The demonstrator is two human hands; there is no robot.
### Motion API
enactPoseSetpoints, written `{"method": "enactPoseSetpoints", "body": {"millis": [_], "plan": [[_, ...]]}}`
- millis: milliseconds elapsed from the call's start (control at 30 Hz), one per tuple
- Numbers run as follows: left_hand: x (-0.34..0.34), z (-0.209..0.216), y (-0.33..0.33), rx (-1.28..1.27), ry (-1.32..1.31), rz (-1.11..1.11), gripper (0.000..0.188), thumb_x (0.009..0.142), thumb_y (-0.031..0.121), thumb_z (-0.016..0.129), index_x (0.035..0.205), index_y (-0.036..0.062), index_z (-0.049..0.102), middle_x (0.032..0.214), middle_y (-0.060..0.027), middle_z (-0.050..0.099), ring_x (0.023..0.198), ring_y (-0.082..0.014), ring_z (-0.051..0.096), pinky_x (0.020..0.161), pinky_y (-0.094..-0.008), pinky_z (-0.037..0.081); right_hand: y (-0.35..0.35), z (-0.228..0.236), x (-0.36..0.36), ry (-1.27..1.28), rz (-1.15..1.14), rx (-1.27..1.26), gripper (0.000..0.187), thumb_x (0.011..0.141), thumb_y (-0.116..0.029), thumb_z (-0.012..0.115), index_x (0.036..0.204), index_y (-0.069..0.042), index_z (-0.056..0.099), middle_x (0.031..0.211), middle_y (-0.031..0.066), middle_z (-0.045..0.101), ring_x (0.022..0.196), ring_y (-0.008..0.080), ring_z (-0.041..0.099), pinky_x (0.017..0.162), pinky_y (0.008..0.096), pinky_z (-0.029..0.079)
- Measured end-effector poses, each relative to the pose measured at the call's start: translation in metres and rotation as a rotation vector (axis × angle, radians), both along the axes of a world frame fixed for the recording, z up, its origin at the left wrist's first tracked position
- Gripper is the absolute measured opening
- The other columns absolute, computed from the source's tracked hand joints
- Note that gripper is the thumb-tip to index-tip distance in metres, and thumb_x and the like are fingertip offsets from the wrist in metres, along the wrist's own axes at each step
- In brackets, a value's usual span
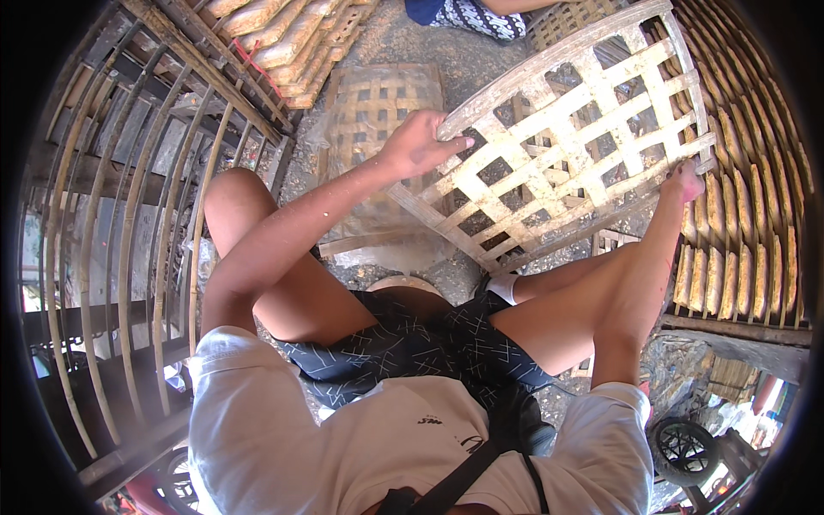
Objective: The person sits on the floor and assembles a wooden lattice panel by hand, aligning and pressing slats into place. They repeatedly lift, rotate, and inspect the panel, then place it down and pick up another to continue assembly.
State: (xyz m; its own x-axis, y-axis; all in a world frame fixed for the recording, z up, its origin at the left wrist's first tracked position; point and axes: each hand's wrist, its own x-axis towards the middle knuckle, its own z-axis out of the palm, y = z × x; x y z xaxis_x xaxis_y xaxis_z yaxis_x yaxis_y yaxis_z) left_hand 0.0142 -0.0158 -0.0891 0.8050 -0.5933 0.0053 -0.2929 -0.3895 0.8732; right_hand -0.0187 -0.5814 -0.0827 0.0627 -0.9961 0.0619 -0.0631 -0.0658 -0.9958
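A woven bamboo tray point(549, 146) with a wooden frame is held up at a tilt in front of me, its open lattice facing me. My left hand point(421, 144) grips the frame at its left edge, thumb over the near side. At the lower right corner, my right hand point(684, 180) is closed around the frame, its fingers partly behind it. Behind the tray, a second lattice tray point(386, 112) lies on the floor, with clear plastic sheeting point(378, 210) over and around it.
Bamboo racks point(137, 189) stand at my left. Stacked yellowish slabs point(275, 43) lie at the far left. Rows of similar slabs point(730, 275) fill a rack on the right. Another person's patterned clothing point(481, 17) shows at the top. A wheel point(684, 450) is at the lower right.
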Motion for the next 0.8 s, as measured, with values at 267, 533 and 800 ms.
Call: {"method": "enactPoseSetpoints", "body": {"millis": [267,533,800], "plan": [[-0.005,0.014,0.006,-0.017,-0.094,-0.018,0.042,0.106,0.032,0.064,0.129,-0.0030,0.064,0.095,-0.0185,0.076,0.084,-0.0267,0.073,0.087,-0.0455,0.055,-0.010,-0.004,0.004,0.046,0.000,-0.058,0.035,0.087,-0.023,0.077,0.086,0.011,0.068,0.085,0.0212,0.074,0.074,0.0282,0.073,0.072,0.0440,0.059],[-0.009,0.029,0.001,0.179,-0.093,-0.025,0.063,0.107,0.047,0.059,0.142,-0.0044,0.058,0.079,-0.0121,0.072,0.048,-0.0172,0.064,0.059,-0.0387,0.059,0.004,-0.001,0.010,-0.067,0.038,-0.087,0.048,0.095,-0.035,0.074,0.082,0.010,0.069,0.082,0.0208,0.075,0.075,0.0295,0.072,0.070,0.0445,0.056],[-0.012,0.023,-0.005,0.310,-0.229,0.165,0.080,0.103,0.069,0.052,0.092,-0.0077,0.071,0.068,-0.0203,0.069,0.075,-0.0397,0.074,0.078,-0.0520,0.057,0.036,0.016,0.001,-0.049,0.040,-0.096,0.044,0.094,-0.032,0.074,0.077,0.009,0.067,0.078,0.0196,0.073,0.067,0.0278,0.069,0.065,0.0432,0.054]]}}
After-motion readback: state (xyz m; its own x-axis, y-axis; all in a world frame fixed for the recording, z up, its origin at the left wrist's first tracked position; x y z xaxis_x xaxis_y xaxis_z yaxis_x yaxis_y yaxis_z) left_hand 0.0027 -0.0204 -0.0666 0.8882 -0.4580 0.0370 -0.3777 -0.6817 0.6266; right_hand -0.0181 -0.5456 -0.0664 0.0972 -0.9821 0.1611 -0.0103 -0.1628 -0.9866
